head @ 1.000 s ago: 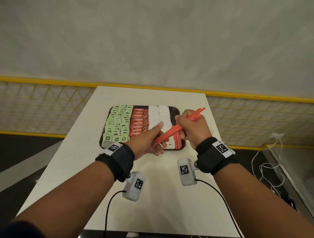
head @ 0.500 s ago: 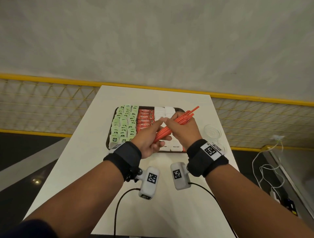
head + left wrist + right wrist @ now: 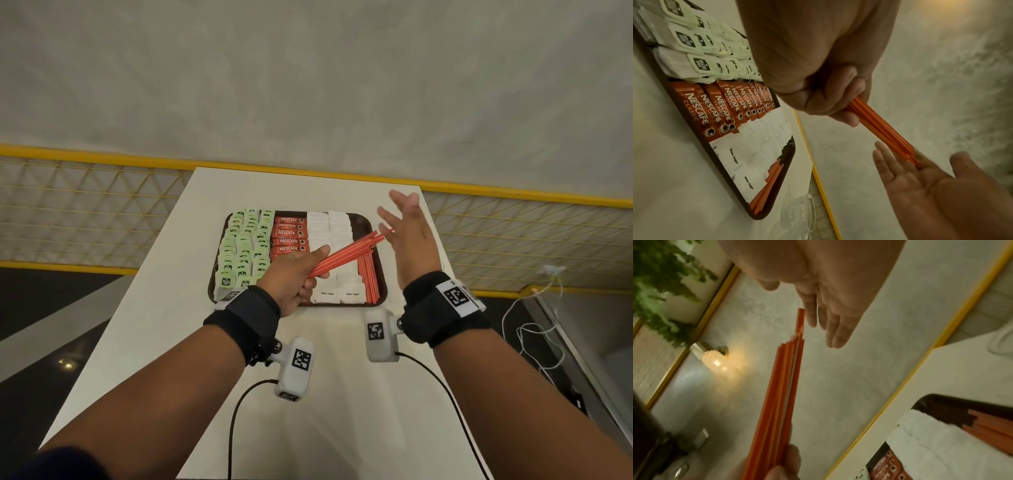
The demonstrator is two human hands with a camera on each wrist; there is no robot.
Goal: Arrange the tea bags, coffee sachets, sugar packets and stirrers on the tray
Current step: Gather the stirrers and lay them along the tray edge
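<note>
A dark tray [image 3: 381, 260] on the white table holds green tea bags [image 3: 244, 250], red coffee sachets [image 3: 288, 236], white sugar packets [image 3: 334, 233] and orange stirrers [image 3: 369, 277] along its right side. My left hand [image 3: 294, 277] grips a bundle of orange stirrers [image 3: 346, 251] above the tray, their far ends pointing right. My right hand [image 3: 406, 236] is held flat with straight fingers just past those ends, palm towards them. In the left wrist view the stirrer tips [image 3: 908, 155] touch the right palm [image 3: 920, 178]. The right wrist view shows the bundle [image 3: 783, 386] beside the straight fingers [image 3: 834, 331].
A clear plastic cup [image 3: 799, 214] stands on the table right of the tray. A yellow rail and mesh [image 3: 102, 205] run behind the table. White cables [image 3: 534, 329] lie on the floor at the right. Wrist camera cables trail over the near table.
My right hand let go of the stirrer bundle and opened flat to the right of its ends. The left hand keeps hold of the bundle above the tray.
</note>
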